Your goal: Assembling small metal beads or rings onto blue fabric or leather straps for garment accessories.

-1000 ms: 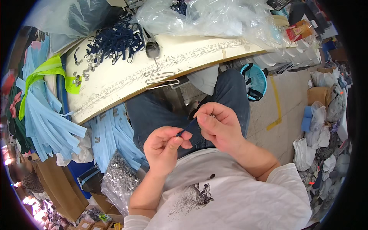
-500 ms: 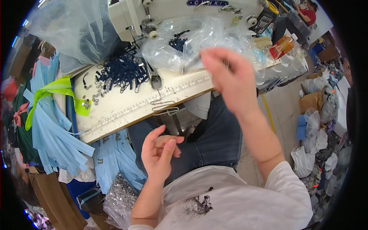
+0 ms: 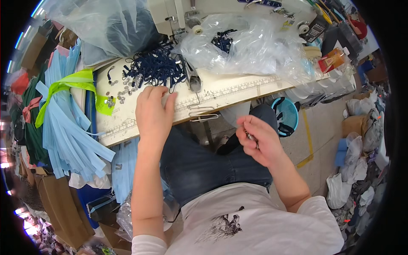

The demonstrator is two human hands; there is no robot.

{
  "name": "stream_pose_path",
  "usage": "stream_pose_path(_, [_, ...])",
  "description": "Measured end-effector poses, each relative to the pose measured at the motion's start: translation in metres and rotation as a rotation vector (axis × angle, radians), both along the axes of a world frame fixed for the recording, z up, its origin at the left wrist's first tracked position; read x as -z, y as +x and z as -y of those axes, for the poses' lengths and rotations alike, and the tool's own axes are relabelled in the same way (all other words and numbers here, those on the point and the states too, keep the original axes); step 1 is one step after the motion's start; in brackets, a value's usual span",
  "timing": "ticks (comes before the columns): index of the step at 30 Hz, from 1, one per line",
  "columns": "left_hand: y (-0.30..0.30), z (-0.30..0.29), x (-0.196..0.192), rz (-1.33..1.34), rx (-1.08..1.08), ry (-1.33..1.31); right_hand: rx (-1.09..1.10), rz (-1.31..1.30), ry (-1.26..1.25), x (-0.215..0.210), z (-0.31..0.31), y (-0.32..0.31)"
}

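My left hand (image 3: 154, 114) reaches over the front of the white table, back up, at the near edge of a pile of navy cord loops (image 3: 155, 66). Its thumb stands apart from the fingers, and nothing shows in it; the fingertips are partly hidden. Several small clear and metallic pieces (image 3: 126, 89) lie beside the pile, just beyond that hand. My right hand (image 3: 262, 142) is curled above my lap, off the table's front edge. Its fingers close on a small dark metal piece (image 3: 251, 138), mostly covered by the palm.
A metal scoop (image 3: 194, 80) and bent wire hooks (image 3: 203, 114) lie at the table's front. Clear plastic bags (image 3: 255, 46) spread under the sewing machine (image 3: 168, 15). Light-blue strips (image 3: 63, 127) hang at left, tied with a lime band (image 3: 63, 91). A turquoise basket (image 3: 285, 117) stands beyond my right knee.
My left hand has gone from above my lap up to the table by the navy loops. My right hand has drawn back from over the plastic bags down toward my lap.
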State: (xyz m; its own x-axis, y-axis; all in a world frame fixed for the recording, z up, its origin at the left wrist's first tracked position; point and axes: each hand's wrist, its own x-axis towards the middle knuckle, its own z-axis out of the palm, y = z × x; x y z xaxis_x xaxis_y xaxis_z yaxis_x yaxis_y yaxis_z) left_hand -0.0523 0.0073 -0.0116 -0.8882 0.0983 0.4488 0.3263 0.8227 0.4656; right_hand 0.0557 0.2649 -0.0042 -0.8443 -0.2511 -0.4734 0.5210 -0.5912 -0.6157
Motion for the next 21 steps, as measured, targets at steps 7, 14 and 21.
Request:
stream_pose_path(7, [-0.006, -0.003, -0.005, 0.035, 0.034, 0.645, -0.092, 0.003, -0.017, 0.024, -0.013, 0.035])
stream_pose_path(14, [0.021, 0.019, -0.033, -0.181, 0.283, 1.056, -0.137, 0.083, -0.080, 0.017, -0.006, 0.035])
stream_pose_path(21, [0.120, -0.023, -0.005, 0.356, 0.239, 1.142, -0.216, 0.000, -0.287, 0.028, -0.002, 0.039])
